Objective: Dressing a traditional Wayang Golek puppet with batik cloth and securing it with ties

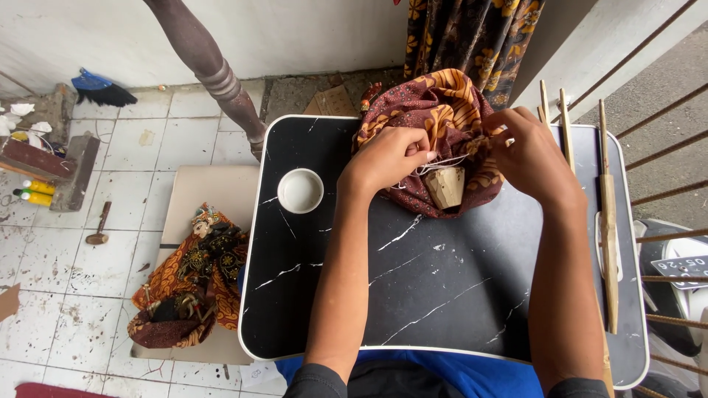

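A bundle of brown and orange patterned cloth (442,107) lies at the far side of a black marble-look table (413,295). A pale wooden block (445,186) pokes out of the cloth's near edge. My left hand (387,158) pinches white string against the cloth just left of the block. My right hand (527,151) grips the gathered cloth and the string's other end on the right. The string (441,163) runs taut between both hands above the block.
A small white bowl (300,190) stands on the table's left part. Long wooden sticks (608,221) lie along the right edge. On the tiled floor to the left rest a puppet in patterned cloth (193,284), a small hammer (98,225) and a turned wooden post (214,70).
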